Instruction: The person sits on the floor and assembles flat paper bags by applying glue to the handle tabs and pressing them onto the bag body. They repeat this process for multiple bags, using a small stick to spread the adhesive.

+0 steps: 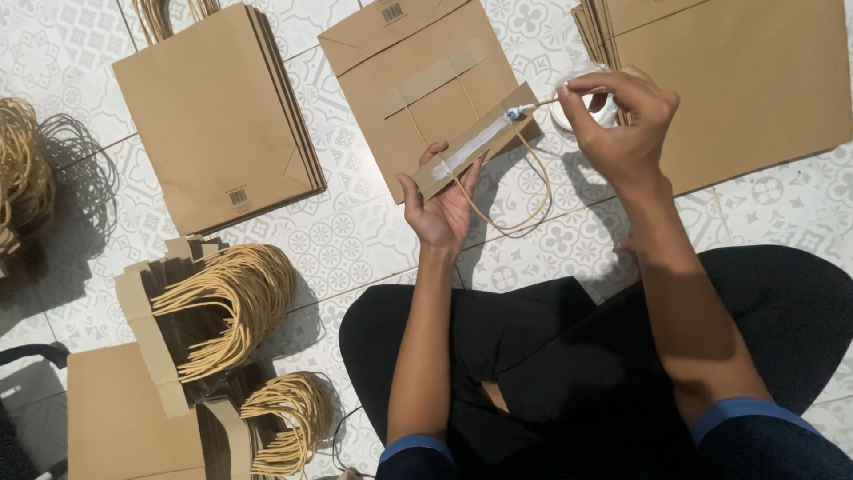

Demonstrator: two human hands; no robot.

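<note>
- Presently, the right hand [622, 124] has thumb and fingertips pinched narrow on a thin stick [531, 107] whose blue-white tip touches the end of a cardboard strip [475, 140]; a small clear container [582, 102] sits on the floor just behind those fingers, partly hidden by them.
- Left hand [440, 204] palm up, fingers curled under the strip and thumb at its lower edge, holding it tilted from lower left up to upper right.
- Strip: brown, with a white smear along its middle; a tan cord loop [515, 200] hangs below it.
- Directly behind the strip, a flat brown paper bag [404, 62] lies on the patterned tile floor [355, 240], a handle patch already on it.
- Further out: a stack of bags [213, 116] upper left, another stack [755, 80] upper right, close behind the right hand.
- Lower left: bundled strips with cord handles [227, 302], fanned upright, and a second bundle [284, 422] below.
- Both forearms reach forward over crossed legs in black trousers [551, 373]; blue sleeve cuffs at the frame's bottom.
</note>
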